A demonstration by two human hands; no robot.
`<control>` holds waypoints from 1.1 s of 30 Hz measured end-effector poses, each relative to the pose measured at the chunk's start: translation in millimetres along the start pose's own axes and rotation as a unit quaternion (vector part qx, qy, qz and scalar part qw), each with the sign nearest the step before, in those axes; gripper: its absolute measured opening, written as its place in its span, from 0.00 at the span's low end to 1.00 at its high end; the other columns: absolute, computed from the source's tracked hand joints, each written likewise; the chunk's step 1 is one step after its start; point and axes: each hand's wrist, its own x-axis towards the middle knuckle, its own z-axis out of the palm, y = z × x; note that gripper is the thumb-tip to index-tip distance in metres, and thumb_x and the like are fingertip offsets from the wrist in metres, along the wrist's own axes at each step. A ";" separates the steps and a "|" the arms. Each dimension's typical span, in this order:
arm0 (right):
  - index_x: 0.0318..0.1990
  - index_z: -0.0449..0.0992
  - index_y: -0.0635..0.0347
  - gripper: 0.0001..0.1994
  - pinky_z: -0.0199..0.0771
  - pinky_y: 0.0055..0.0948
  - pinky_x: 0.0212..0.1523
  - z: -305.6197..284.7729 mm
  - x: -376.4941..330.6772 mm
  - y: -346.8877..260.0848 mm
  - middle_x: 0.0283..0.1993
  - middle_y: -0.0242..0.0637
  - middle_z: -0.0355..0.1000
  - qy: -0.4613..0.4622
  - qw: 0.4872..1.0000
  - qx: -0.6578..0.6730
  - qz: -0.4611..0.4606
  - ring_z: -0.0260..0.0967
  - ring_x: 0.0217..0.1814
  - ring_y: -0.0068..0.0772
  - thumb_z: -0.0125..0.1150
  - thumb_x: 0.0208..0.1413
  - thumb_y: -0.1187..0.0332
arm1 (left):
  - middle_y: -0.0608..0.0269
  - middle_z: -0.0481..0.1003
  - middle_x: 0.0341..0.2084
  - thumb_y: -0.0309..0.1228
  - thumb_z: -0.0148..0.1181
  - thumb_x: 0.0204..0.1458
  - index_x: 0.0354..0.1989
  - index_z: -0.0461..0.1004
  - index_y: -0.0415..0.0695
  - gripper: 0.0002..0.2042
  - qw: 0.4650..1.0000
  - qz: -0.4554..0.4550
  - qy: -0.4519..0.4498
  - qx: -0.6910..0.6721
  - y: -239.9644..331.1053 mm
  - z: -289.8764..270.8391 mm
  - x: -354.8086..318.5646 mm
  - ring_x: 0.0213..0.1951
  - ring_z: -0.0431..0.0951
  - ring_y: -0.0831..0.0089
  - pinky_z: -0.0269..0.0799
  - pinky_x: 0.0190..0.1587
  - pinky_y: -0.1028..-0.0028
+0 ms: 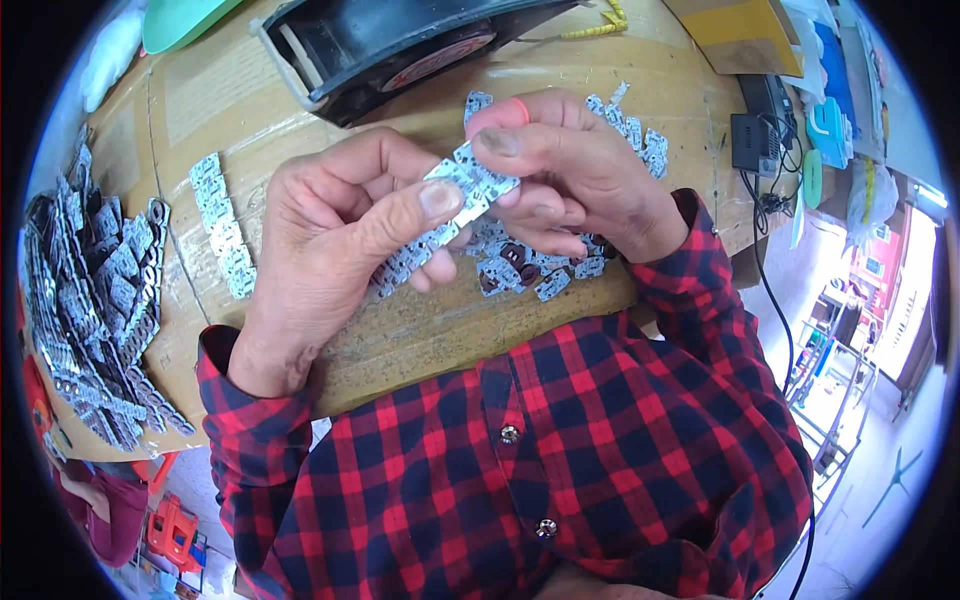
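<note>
A strip of small white circuit boards with dark markings (pixel 482 188) slants between my two hands above the table. My left hand (pixel 335 225) is closed on its lower length, the thumb pressed flat on top and the fingers beneath. At the strip's upper end, my right hand (pixel 575 165) pinches the last piece between thumb and fingers; an orange band circles one of its fingers. Loose pieces of the same kind (pixel 552 286), with some dark round parts among them, lie below and behind my right hand. Another strip (pixel 222 225) rests on the table left of my left hand.
A large heap of strips (pixel 105 290) covers the table's left end. At the back stand a black bin (pixel 375 60), a green tray (pixel 180 22) and a yellow box (pixel 735 35). Black adapters with cables (pixel 752 142) sit at the right edge. More pieces (pixel 655 150) lie back right.
</note>
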 end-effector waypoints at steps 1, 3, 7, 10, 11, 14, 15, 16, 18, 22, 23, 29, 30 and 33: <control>0.36 0.71 0.64 0.08 0.52 0.19 0.06 -0.1 0.7 0.2 0.11 0.27 0.53 0.007 1.000 0.005 0.010 0.46 0.07 0.16 0.51 0.62 0.68 | 0.60 0.78 0.25 0.33 0.61 0.54 0.37 0.75 0.37 0.10 1.000 -0.009 -0.004 -0.006 -0.4 -1.2 0.7 0.23 0.78 0.80 0.72 0.23 0.85; 0.37 0.72 0.63 0.08 0.52 0.19 0.06 -0.7 1.7 1.3 0.11 0.28 0.53 0.014 1.000 0.011 0.022 0.46 0.07 0.16 0.50 0.62 0.68 | 0.60 0.78 0.25 0.33 0.61 0.54 0.37 0.75 0.37 0.10 1.000 -0.018 -0.006 -0.022 -2.1 -1.8 0.7 0.23 0.78 0.80 0.72 0.23 0.85; 0.38 0.72 0.62 0.08 0.53 0.19 0.06 -2.7 3.5 2.9 0.11 0.28 0.53 0.004 1.000 -0.002 0.016 0.45 0.07 0.15 0.50 0.62 0.68 | 0.60 0.79 0.25 0.32 0.61 0.54 0.37 0.75 0.37 0.10 0.997 -0.036 -0.024 -0.060 -6.0 -6.4 2.7 0.22 0.78 0.80 0.72 0.23 0.85; 0.38 0.73 0.62 0.08 0.54 0.19 0.06 -1.6 4.7 2.4 0.11 0.27 0.53 -0.011 1.000 0.022 0.018 0.45 0.07 0.15 0.50 0.62 0.68 | 0.60 0.78 0.25 0.32 0.61 0.54 0.37 0.75 0.38 0.10 0.995 -0.036 -0.028 -0.087 -7.0 -5.9 2.4 0.22 0.78 0.80 0.72 0.23 0.84; 0.38 0.73 0.62 0.08 0.54 0.19 0.06 -2.0 4.5 3.9 0.11 0.27 0.53 -0.008 0.999 0.043 0.020 0.46 0.07 0.15 0.49 0.63 0.68 | 0.60 0.78 0.25 0.32 0.61 0.54 0.37 0.75 0.38 0.10 0.995 -0.037 -0.029 -0.088 -7.4 -6.0 3.1 0.22 0.78 0.80 0.72 0.23 0.84; 0.37 0.73 0.62 0.09 0.54 0.20 0.06 -10.7 6.8 5.7 0.11 0.27 0.53 -0.054 0.997 0.052 -0.007 0.47 0.07 0.16 0.49 0.63 0.68 | 0.60 0.78 0.25 0.30 0.61 0.54 0.37 0.75 0.37 0.09 0.991 -0.005 -0.051 -0.122 -6.3 -3.7 3.9 0.23 0.78 0.80 0.72 0.25 0.83; 0.37 0.73 0.62 0.09 0.54 0.20 0.06 -10.4 6.1 5.6 0.11 0.27 0.53 -0.054 0.997 0.052 -0.008 0.47 0.07 0.16 0.49 0.63 0.68 | 0.61 0.78 0.25 0.29 0.61 0.54 0.38 0.75 0.36 0.08 0.997 0.016 -0.010 -0.070 -5.2 0.1 2.7 0.24 0.77 0.80 0.72 0.26 0.83; 0.36 0.73 0.63 0.09 0.55 0.20 0.07 -9.8 5.4 4.8 0.11 0.27 0.53 -0.028 0.999 0.033 -0.025 0.48 0.07 0.16 0.49 0.63 0.68 | 0.61 0.77 0.24 0.27 0.61 0.54 0.38 0.74 0.36 0.08 0.999 0.037 0.030 -0.018 -4.7 2.6 1.3 0.24 0.76 0.81 0.71 0.27 0.84; 0.35 0.73 0.64 0.10 0.56 0.20 0.07 -7.8 4.8 3.9 0.11 0.27 0.54 -0.004 0.999 0.013 -0.043 0.48 0.07 0.16 0.50 0.63 0.67 | 0.60 0.77 0.27 0.26 0.60 0.54 0.39 0.74 0.35 0.08 0.992 0.094 0.054 0.062 -8.6 3.0 -2.2 0.26 0.76 0.80 0.70 0.30 0.83; 0.35 0.73 0.66 0.10 0.58 0.19 0.09 -5.8 5.1 4.7 0.15 0.28 0.59 0.070 0.978 -0.165 -0.111 0.53 0.08 0.17 0.53 0.62 0.66 | 0.62 0.77 0.26 0.20 0.59 0.52 0.40 0.74 0.33 0.08 0.933 0.267 0.117 0.213 -16.5 4.0 0.0 0.26 0.75 0.80 0.68 0.28 0.83; 0.35 0.73 0.66 0.10 0.58 0.18 0.10 -6.8 5.7 6.0 0.16 0.28 0.61 0.073 0.974 -0.171 -0.131 0.55 0.09 0.16 0.54 0.62 0.66 | 0.62 0.77 0.26 0.20 0.59 0.52 0.40 0.74 0.33 0.08 0.932 0.268 0.118 0.213 -16.0 4.2 0.6 0.26 0.75 0.80 0.68 0.28 0.83; 0.36 0.74 0.64 0.10 0.58 0.16 0.10 -7.6 6.3 5.9 0.18 0.28 0.63 0.084 0.962 -0.220 -0.137 0.57 0.11 0.15 0.55 0.62 0.66 | 0.55 0.75 0.25 0.15 0.61 0.43 0.38 0.76 0.35 0.12 0.787 0.409 0.146 0.438 -13.1 2.9 8.2 0.24 0.76 0.68 0.71 0.27 0.76; 0.36 0.74 0.64 0.10 0.58 0.16 0.10 -7.5 6.1 5.8 0.18 0.28 0.63 0.083 0.962 -0.221 -0.137 0.57 0.11 0.15 0.55 0.62 0.66 | 0.55 0.75 0.25 0.14 0.61 0.41 0.38 0.76 0.35 0.13 0.759 0.436 0.151 0.459 -15.3 1.5 9.5 0.24 0.76 0.66 0.71 0.26 0.74; 0.36 0.74 0.64 0.10 0.58 0.17 0.10 -8.6 6.4 7.3 0.18 0.28 0.64 0.070 0.966 -0.217 -0.125 0.58 0.11 0.15 0.55 0.62 0.66 | 0.54 0.74 0.24 0.13 0.61 0.39 0.38 0.76 0.35 0.15 0.714 0.469 0.172 0.491 -18.8 2.6 10.9 0.23 0.75 0.64 0.70 0.25 0.71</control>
